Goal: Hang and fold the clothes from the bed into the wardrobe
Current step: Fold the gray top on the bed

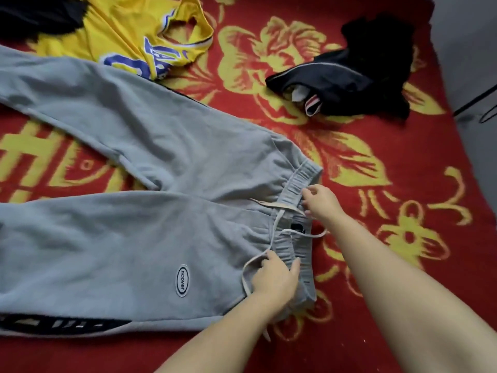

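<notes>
Grey sweatpants [139, 189] spread flat on a red floral blanket [390, 184].
Yellow jersey [121, 30] behind; left hand [274, 278] pinches the waistband [295, 238], right hand [322, 203] pinches its far end; crumpled black garment [357, 76] lies apart.

"ncover" (oval patch), grey sweatpants [134, 211]

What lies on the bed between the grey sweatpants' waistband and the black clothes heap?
Only bare red-and-yellow blanket separates the grey sweatpants from the black clothes heap, as the head view shows; no garment lies there.
</notes>
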Demonstrator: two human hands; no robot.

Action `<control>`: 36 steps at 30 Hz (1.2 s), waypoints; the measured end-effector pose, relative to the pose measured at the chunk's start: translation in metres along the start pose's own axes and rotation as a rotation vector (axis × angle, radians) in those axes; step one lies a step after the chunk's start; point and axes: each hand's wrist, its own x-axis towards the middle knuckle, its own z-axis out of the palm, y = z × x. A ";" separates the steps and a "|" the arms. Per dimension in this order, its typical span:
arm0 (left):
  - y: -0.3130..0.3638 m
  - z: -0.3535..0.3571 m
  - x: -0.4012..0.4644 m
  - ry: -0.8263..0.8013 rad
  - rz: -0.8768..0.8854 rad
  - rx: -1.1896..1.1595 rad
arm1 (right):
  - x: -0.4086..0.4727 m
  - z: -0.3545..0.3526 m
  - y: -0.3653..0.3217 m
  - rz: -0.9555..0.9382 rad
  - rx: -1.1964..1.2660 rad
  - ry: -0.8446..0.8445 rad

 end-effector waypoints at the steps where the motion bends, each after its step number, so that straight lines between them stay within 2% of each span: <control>1: 0.002 0.004 0.011 0.020 -0.006 0.049 | 0.011 0.007 0.000 0.027 0.030 0.004; 6: 0.012 0.001 0.034 -0.026 0.023 0.186 | 0.034 0.030 0.015 0.084 0.076 0.027; 12: 0.042 0.010 -0.005 0.061 0.274 0.120 | 0.030 -0.015 0.017 -0.084 0.036 0.256; 15: 0.046 0.027 -0.004 -0.125 0.298 0.052 | 0.029 -0.015 0.035 0.019 -0.009 0.289; 18: 0.015 0.030 0.004 -0.402 0.341 -0.161 | 0.028 -0.003 0.051 0.176 -0.031 0.183; 19: -0.001 0.026 0.004 -0.429 0.387 -0.179 | 0.025 0.001 0.053 0.193 -0.054 0.156; 22: -0.061 0.001 0.002 -0.295 0.467 -0.088 | 0.001 0.011 0.050 0.084 -0.256 0.205; 25: -0.125 -0.049 0.002 -0.087 0.361 -0.063 | -0.029 0.022 0.028 -0.205 -0.474 0.252; 28: -0.194 -0.117 -0.001 0.116 0.216 -0.033 | -0.066 0.057 -0.004 -0.496 -0.707 -0.010; 31: -0.254 -0.180 -0.003 0.282 0.065 -0.018 | -0.093 0.103 -0.032 -0.633 -0.819 -0.235; 33: -0.290 -0.220 -0.002 0.428 -0.031 -0.008 | -0.099 0.134 -0.060 -0.689 -0.784 -0.282; 36: -0.333 -0.266 0.002 0.609 -0.228 0.064 | -0.104 0.180 -0.110 -0.777 -0.721 -0.264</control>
